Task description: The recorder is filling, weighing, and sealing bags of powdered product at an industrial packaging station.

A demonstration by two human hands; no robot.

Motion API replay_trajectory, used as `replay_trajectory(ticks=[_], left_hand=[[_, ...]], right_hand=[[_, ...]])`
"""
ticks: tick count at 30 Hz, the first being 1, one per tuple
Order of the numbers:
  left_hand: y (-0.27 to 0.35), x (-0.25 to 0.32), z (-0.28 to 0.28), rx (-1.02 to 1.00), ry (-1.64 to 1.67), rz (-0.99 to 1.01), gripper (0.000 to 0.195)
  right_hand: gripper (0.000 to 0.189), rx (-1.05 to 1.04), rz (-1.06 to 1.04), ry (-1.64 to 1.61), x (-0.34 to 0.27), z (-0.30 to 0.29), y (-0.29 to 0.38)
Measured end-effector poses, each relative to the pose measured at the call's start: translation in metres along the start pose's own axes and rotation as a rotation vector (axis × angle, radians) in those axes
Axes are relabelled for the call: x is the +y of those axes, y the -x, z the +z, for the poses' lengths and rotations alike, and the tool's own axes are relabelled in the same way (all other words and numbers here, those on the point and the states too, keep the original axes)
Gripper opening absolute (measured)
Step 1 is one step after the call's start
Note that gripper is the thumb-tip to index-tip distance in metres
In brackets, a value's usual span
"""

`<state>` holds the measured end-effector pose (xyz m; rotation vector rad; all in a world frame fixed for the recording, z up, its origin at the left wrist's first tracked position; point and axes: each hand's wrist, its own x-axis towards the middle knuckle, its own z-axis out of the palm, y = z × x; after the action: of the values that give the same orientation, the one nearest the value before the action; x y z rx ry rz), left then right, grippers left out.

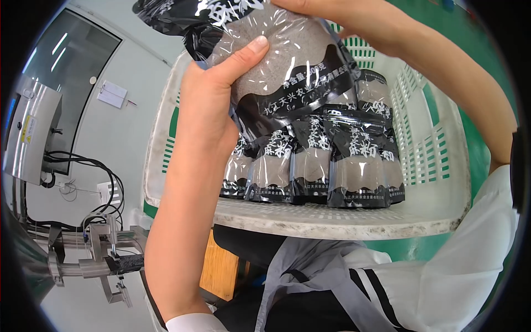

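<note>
A filled black plastic pouch with a clear window showing grey-beige powder (pixel 286 62) is held up above a basket, tilted, with its top towards the upper left. My left hand (pixel 226 76) grips it from the left side, thumb pressed on the window and fingers hidden behind. At the pouch's upper right edge is my right hand (pixel 319 8), holding it there; part of that hand is cut off by the top of the view. Below, similar pouches such as this front one (pixel 361 170) stand upright in rows inside the white plastic basket (pixel 332 228). The pouches bear printed writing.
At the left are a stainless steel machine with a pipe (pixel 68 269), black cables (pixel 112 174) and a metal control box (pixel 33 128). A notepad (pixel 112 94) is on the pale wall near a dark glass pane. Wooden furniture (pixel 220 265) shows below the basket. The floor is green.
</note>
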<state>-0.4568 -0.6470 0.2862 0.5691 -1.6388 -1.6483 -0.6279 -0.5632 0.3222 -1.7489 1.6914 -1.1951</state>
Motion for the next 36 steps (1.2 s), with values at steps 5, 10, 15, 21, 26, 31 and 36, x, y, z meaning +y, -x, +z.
replay_trajectory(ticks=[5,10,15,21,26,31,36], left_hand=[[0.004,-0.005,-0.006,-0.152,-0.066,-0.018,0.039],[-0.007,-0.033,-0.111,-0.389,-1.099,-0.456,0.055],[0.017,-0.082,-0.144,-0.812,-1.575,-0.322,0.07],[0.003,-0.107,-0.11,-1.234,-1.655,-0.022,0.079],[0.0,-0.12,-0.12,-1.363,-1.476,-0.284,0.086],[-0.001,-0.119,-0.116,-1.384,-1.454,-0.285,0.088],[0.0,-0.11,-0.118,-1.377,-1.456,-0.384,0.089]], right_hand=[[0.099,-0.211,0.007,-0.73,0.02,0.006,0.004],[0.078,0.276,-0.016,-0.299,0.082,0.014,0.001],[0.069,0.194,0.255,-0.263,0.082,0.016,0.018],[0.08,0.201,0.378,-0.09,0.083,0.015,0.03],[0.072,-0.233,0.766,0.391,0.103,-0.004,0.075],[0.054,-1.091,0.723,1.112,0.122,0.024,0.078],[0.065,-0.88,0.69,1.161,0.159,0.06,0.099]])
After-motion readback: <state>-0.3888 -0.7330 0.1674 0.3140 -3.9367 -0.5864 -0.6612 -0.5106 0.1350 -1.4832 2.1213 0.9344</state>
